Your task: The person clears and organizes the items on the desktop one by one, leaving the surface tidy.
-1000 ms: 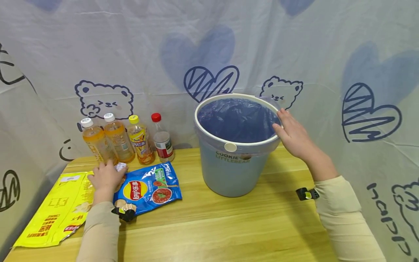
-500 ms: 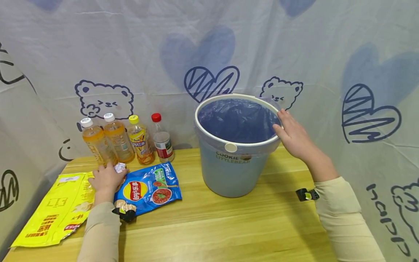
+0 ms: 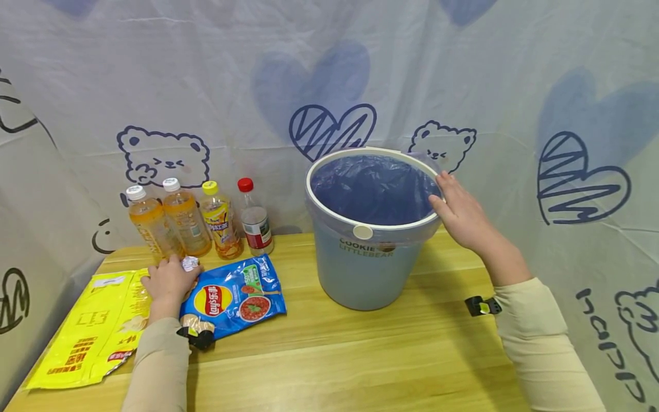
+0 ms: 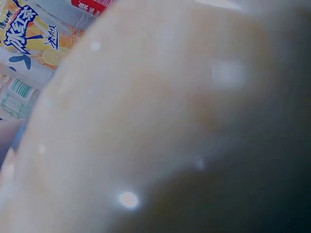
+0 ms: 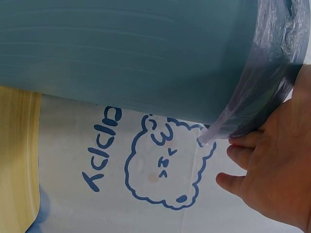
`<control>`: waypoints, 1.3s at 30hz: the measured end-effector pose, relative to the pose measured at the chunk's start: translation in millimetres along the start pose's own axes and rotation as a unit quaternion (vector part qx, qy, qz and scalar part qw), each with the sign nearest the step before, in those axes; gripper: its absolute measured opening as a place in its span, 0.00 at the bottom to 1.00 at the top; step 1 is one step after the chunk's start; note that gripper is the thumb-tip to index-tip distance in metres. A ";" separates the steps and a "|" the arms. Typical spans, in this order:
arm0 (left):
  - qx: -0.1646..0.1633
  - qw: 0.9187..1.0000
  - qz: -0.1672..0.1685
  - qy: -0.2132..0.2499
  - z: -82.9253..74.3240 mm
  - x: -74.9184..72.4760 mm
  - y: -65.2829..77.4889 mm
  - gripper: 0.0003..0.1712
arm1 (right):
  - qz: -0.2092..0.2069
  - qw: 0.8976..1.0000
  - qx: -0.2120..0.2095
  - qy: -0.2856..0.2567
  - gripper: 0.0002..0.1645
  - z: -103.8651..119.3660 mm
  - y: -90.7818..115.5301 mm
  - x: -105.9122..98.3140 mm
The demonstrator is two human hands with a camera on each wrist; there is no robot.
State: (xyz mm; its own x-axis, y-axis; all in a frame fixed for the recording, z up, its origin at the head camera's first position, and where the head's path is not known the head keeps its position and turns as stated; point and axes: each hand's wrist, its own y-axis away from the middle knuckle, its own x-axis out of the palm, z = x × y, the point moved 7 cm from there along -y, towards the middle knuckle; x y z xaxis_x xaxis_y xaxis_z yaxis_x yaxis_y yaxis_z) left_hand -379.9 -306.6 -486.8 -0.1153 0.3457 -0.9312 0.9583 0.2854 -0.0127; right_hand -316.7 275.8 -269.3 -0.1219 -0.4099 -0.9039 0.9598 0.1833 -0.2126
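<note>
My left hand (image 3: pixel 169 281) lies at the right edge of a yellow snack bag (image 3: pixel 87 326), its fingertips bent down and gripping there, partly hidden. Beside it a blue Lay's chip bag (image 3: pixel 237 297) lies flat, and a small crumpled white wad (image 3: pixel 190 263) shows by the fingers. A blurred pale surface (image 4: pixel 136 121) fills the left wrist view. My right hand (image 3: pixel 463 214) rests on the right rim of a grey-blue bin (image 3: pixel 360 274), fingers loosely extended. In the right wrist view its fingers (image 5: pixel 245 158) touch the liner (image 5: pixel 252 92) outside the bin.
Behind the bags stand two white-capped bottles (image 3: pixel 187 223), a yellow-capped iced tea bottle (image 3: pixel 221 223) and a red-capped bottle (image 3: pixel 256 220). A printed curtain (image 3: pixel 231 86) hangs behind the wooden table (image 3: pixel 319 360).
The yellow bag's near end has shifted slightly right, and the left hand has moved a little right. The right hand, bin, blue bag and bottles look unchanged.
</note>
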 end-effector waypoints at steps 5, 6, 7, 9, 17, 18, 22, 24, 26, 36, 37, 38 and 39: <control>0.010 1.000 -0.025 0.007 -1.6 -2.2 2.2 0.43 | 0.000 1.000 0.001 -0.006 0.42 -0.3 -0.1 0.7; 0.012 0.999 -0.029 0.010 -2.2 -3.0 3.0 0.43 | 0.000 1.000 0.002 -0.006 0.42 -0.1 0.0 0.7; 0.013 0.999 -0.033 0.013 -2.6 -3.8 3.7 0.43 | 0.000 1.000 0.002 -0.007 0.42 -0.1 0.0 0.8; 0.016 0.999 -0.042 0.018 -4.2 -5.7 5.5 0.42 | 0.000 1.000 0.002 -0.006 0.42 -0.3 0.0 0.9; 0.040 0.995 -0.080 0.040 -16.0 -21.2 14.5 0.40 | -0.002 1.000 0.002 -0.004 0.42 0.3 -0.4 0.7; 0.044 0.995 -0.085 0.042 -18.0 -23.6 15.9 0.40 | -0.002 1.000 0.002 -0.004 0.42 0.4 -0.4 0.5; 0.052 0.992 -0.100 0.050 -25.0 -31.5 20.6 0.40 | 0.000 1.000 0.005 -0.005 0.42 0.7 -0.2 0.3; 0.056 0.992 -0.106 0.049 -28.5 -35.1 22.6 0.40 | 0.001 1.000 0.006 -0.005 0.42 0.9 -0.1 0.3; 0.061 0.991 -0.113 0.048 -32.2 -38.9 25.0 0.41 | 0.001 1.000 0.007 -0.005 0.42 1.0 0.0 0.4; 0.102 0.982 -0.150 0.048 -57.0 -60.6 40.5 0.40 | -0.002 1.000 0.006 -0.006 0.42 0.5 0.1 0.8; 0.106 0.981 -0.155 0.048 -60.0 -63.1 42.4 0.39 | -0.002 1.000 0.006 -0.007 0.42 0.3 0.1 0.8; 0.111 0.980 -0.160 0.047 -63.1 -65.7 44.5 0.39 | -0.001 1.000 0.006 -0.007 0.42 0.1 0.2 0.9; 0.115 0.979 -0.164 0.045 -66.4 -68.4 46.6 0.39 | -0.001 1.000 0.006 -0.007 0.42 -0.2 0.2 0.9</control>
State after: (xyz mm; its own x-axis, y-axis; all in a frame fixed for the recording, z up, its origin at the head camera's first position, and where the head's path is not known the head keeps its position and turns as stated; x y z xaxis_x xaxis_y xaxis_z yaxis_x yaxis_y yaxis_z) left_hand -344.7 -257.6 -399.6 -0.4401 0.3498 -0.8270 0.8977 0.1902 -0.3973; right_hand -316.7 275.6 -270.3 -0.1206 -0.4233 -0.8979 0.9623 0.1723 -0.2105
